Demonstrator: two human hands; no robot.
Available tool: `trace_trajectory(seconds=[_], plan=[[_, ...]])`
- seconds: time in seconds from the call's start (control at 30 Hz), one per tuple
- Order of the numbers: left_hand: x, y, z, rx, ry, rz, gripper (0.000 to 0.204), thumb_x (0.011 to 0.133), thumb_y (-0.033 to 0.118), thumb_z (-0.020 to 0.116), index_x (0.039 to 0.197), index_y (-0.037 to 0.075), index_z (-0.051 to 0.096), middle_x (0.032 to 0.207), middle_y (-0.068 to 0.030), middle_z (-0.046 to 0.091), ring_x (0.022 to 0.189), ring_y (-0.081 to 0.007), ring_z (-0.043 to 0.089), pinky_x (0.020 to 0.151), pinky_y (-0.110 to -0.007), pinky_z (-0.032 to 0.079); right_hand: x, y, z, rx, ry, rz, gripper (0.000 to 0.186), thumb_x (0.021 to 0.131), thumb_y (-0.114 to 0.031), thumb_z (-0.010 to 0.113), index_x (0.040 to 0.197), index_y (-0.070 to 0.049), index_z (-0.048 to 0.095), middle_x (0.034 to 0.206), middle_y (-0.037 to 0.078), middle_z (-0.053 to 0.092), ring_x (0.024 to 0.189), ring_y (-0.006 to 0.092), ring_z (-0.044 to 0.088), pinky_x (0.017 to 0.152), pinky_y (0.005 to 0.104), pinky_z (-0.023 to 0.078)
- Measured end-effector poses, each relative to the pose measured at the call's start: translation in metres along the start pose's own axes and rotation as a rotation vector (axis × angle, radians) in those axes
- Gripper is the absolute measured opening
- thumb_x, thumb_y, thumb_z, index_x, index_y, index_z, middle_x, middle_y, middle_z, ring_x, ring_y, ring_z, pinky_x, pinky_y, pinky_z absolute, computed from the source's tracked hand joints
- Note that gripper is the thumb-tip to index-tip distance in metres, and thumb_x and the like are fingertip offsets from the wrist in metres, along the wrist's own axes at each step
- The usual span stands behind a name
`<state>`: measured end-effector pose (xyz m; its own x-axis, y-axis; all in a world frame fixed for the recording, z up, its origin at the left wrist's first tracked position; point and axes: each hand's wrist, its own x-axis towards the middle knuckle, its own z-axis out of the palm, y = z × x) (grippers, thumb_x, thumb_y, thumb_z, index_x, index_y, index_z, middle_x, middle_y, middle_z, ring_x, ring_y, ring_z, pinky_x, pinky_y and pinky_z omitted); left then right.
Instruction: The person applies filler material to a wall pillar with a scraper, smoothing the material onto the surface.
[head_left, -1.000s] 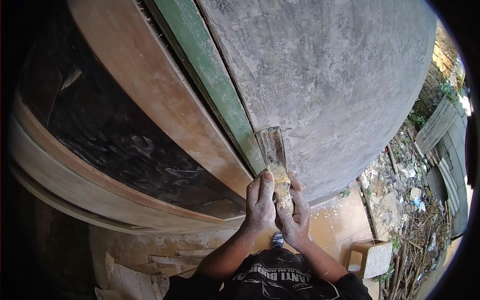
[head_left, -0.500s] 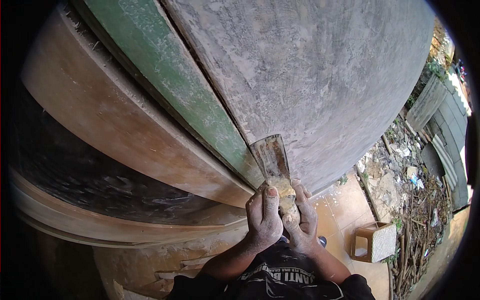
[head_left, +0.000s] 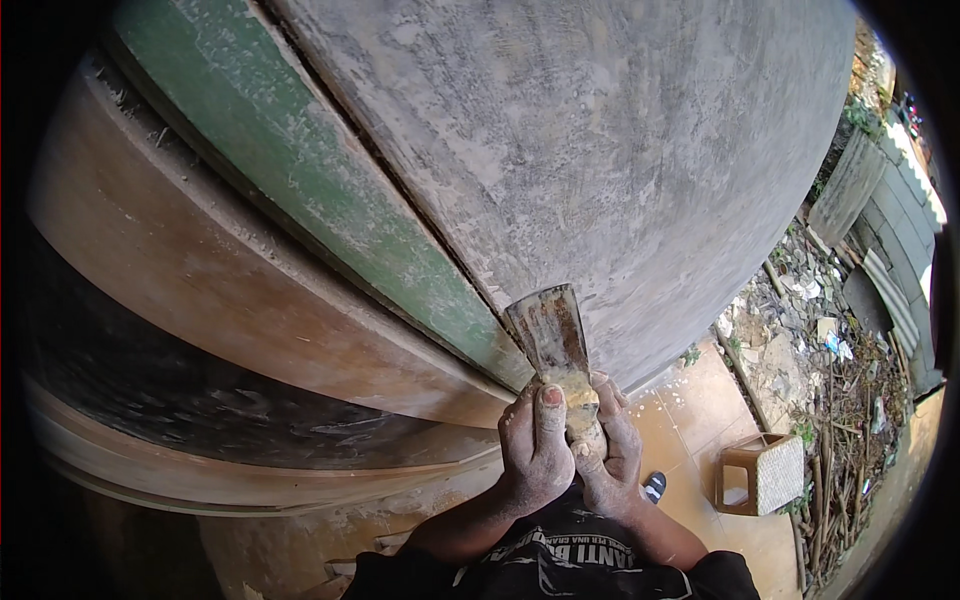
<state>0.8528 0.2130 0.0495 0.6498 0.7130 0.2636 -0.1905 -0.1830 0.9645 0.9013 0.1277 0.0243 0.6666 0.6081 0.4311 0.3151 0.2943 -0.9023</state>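
Observation:
Both of my dusty hands are closed around a scraper (head_left: 553,330), its wide, worn metal blade pointing up and away from me. My left hand (head_left: 533,450) presses its thumb near the base of the blade, while my right hand (head_left: 612,460) wraps the pale, crusted handle. Just beyond the blade rises a grey, patchy wall (head_left: 620,150), scuffed and dusted white. The blade tip overlaps the seam where this wall meets a green frame strip (head_left: 300,160); whether it touches the surface I cannot tell.
Left of the green strip runs a brown wooden frame (head_left: 200,230) around a dark panel (head_left: 190,385). At lower right a woven-top stool (head_left: 765,475) stands on orange floor tiles (head_left: 690,405). Beyond lie rubble and sticks (head_left: 850,440), with corrugated sheets (head_left: 890,270) behind.
My view has shifted, so the wall and frame appear further left. The scraper and both hands sit slightly lower and to the right in view, with the grip unchanged.

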Motion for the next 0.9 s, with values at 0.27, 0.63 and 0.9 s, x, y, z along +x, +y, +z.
trace_trajectory(seconds=[0.27, 0.63, 0.9], plan=[[0.003, 0.016, -0.001, 0.028, -0.018, 0.027, 0.029, 0.093, 0.018, 0.036, 0.086, -0.001, 0.056, 0.07, -0.0117, 0.059, 0.061, -0.0209, 0.057, 0.058, -0.032, 0.044, 0.0, -0.012, 0.002, 0.041, 0.015, 0.03, 0.056, 0.079, -0.015, 0.056, 0.124, 0.013, 0.036, 0.119, 0.027, 0.047, 0.114, 0.0371, 0.045, 0.095, 0.039, 0.033], [0.003, 0.023, -0.001, -0.114, -0.038, -0.046, 0.031, 0.093, 0.017, 0.033, 0.091, -0.003, 0.057, 0.077, -0.0123, 0.062, 0.068, -0.0174, 0.059, 0.063, -0.03, 0.047, 0.006, -0.021, 0.0, -0.012, -0.008, -0.012, 0.054, 0.078, -0.012, 0.056, 0.124, 0.011, 0.037, 0.119, 0.027, 0.046, 0.111, 0.0367, 0.048, 0.093, 0.038, 0.036], [0.002, 0.014, -0.005, -0.171, -0.054, -0.066, 0.033, 0.094, 0.019, 0.032, 0.091, -0.004, 0.056, 0.079, -0.012, 0.062, 0.071, -0.0161, 0.058, 0.063, -0.029, 0.046, 0.007, -0.018, 0.002, 0.04, -0.006, -0.012, 0.054, 0.08, -0.015, 0.058, 0.123, 0.01, 0.038, 0.12, 0.027, 0.046, 0.112, 0.0358, 0.047, 0.093, 0.0378, 0.036]])
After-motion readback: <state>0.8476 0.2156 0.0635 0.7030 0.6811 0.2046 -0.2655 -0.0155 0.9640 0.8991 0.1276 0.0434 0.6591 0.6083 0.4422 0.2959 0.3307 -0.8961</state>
